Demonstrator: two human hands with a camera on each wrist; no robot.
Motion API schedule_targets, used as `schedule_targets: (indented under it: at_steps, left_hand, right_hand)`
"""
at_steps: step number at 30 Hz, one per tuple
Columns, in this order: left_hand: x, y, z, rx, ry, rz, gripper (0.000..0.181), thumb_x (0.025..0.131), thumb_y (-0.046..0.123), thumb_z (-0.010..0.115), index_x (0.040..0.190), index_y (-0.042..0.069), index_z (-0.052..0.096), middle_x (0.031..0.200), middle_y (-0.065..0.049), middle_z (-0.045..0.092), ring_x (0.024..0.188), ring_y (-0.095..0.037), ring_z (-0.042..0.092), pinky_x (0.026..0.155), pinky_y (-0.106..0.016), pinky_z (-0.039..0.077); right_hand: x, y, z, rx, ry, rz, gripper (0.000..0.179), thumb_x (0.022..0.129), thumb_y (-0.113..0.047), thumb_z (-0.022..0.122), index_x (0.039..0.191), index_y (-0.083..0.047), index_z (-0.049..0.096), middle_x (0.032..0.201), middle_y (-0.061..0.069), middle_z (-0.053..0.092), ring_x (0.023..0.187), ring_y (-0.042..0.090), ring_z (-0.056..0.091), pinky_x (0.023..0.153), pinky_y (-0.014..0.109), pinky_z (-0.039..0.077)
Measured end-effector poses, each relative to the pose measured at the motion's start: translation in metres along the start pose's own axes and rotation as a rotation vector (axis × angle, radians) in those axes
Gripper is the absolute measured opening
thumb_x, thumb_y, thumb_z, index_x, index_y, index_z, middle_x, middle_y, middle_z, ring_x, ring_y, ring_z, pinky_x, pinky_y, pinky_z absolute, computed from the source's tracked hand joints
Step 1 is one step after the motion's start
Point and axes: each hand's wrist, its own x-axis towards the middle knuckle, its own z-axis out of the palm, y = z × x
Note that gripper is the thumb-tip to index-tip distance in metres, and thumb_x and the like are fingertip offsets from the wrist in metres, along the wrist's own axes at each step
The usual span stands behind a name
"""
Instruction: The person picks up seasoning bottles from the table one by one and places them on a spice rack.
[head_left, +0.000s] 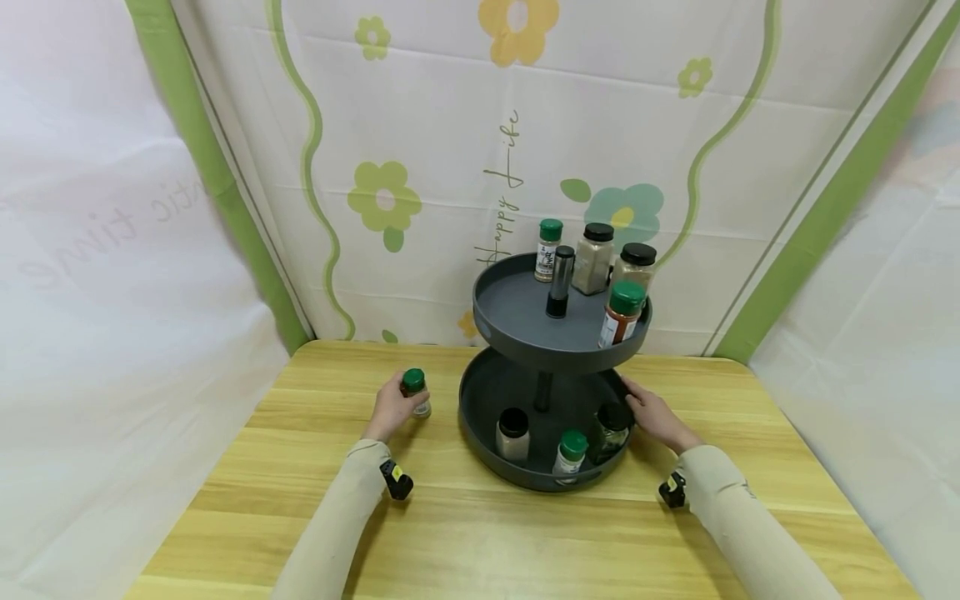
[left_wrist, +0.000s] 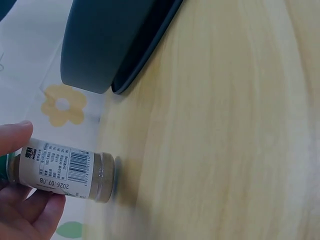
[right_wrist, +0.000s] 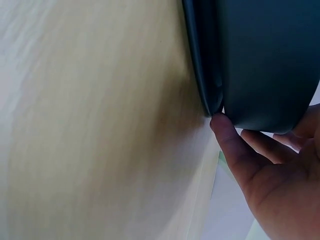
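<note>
My left hand (head_left: 391, 407) holds a small spice jar (head_left: 421, 407) with a green lid. The jar stands upright over the left part of the table, its bottom close to the wood. In the left wrist view the thumb and fingers pinch the jar near its lid, and its barcode label (left_wrist: 56, 167) shows. At the right side of a dark grey two-tier turntable (head_left: 480, 446), my right hand (head_left: 656, 415) grips the lower tray. The right wrist view has the thumb (right_wrist: 231, 142) at the tray's base edge and the other fingers along its wall, partly hidden.
The upper tray (head_left: 517, 312) bears several spice jars with green or black lids around a central post (head_left: 561, 283). In the lower tray stand a black-lidded jar (head_left: 513, 440), a green-lidded jar (head_left: 571, 457) and a jar of green flakes (head_left: 611, 433). Printed curtains surround the wooden table (head_left: 480, 542).
</note>
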Motion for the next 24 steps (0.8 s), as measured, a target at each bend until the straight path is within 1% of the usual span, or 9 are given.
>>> schedule_targets:
  at_steps: [5,8,12,20,24]
  left_hand:
    - [-0.002,0.005,0.000,0.003,0.007,0.027,0.032,0.087,0.014,0.070,0.114,0.002,0.056,0.108,-0.015,0.062,0.101,-0.030,0.059,0.084,-0.045,0.049]
    - [-0.002,0.010,0.001,0.009,0.019,0.062,0.032,0.086,0.012,0.071,0.113,0.001,0.058,0.107,-0.015,0.063,0.100,-0.030,0.060,0.084,-0.045,0.050]
    - [-0.003,0.015,0.001,0.004,0.033,0.082,0.031,0.084,0.010,0.072,0.111,0.001,0.059,0.105,-0.015,0.063,0.098,-0.029,0.060,0.083,-0.044,0.051]
    - [-0.003,0.019,0.007,0.014,0.056,0.091,0.027,0.084,0.009,0.072,0.107,0.002,0.059,0.102,-0.013,0.063,0.095,-0.027,0.060,0.081,-0.042,0.051]
    - [-0.001,0.026,0.007,-0.008,0.065,0.089,0.026,0.085,0.011,0.072,0.106,0.004,0.060,0.102,-0.012,0.064,0.095,-0.026,0.060,0.081,-0.041,0.051]
  right_hand:
    - [-0.001,0.000,-0.001,0.001,-0.007,0.006,0.047,0.101,-0.007,0.032,0.145,0.009,0.025,0.142,0.034,0.030,0.130,0.049,0.029,0.104,0.058,0.026]
    - [-0.001,-0.001,-0.002,-0.001,-0.007,0.005,0.047,0.101,-0.007,0.032,0.145,0.008,0.025,0.142,0.034,0.030,0.130,0.049,0.029,0.104,0.058,0.026]
    - [-0.002,-0.001,-0.003,0.002,-0.006,-0.001,0.047,0.102,-0.007,0.033,0.145,0.008,0.025,0.142,0.034,0.030,0.130,0.049,0.029,0.105,0.058,0.026]
    - [-0.001,-0.001,-0.001,0.007,-0.008,0.004,0.046,0.102,-0.008,0.033,0.145,0.008,0.026,0.142,0.034,0.031,0.129,0.049,0.030,0.104,0.058,0.026]
    - [-0.001,-0.001,-0.002,0.002,-0.011,0.006,0.047,0.103,-0.009,0.032,0.146,0.007,0.025,0.142,0.033,0.031,0.130,0.048,0.030,0.105,0.058,0.026]
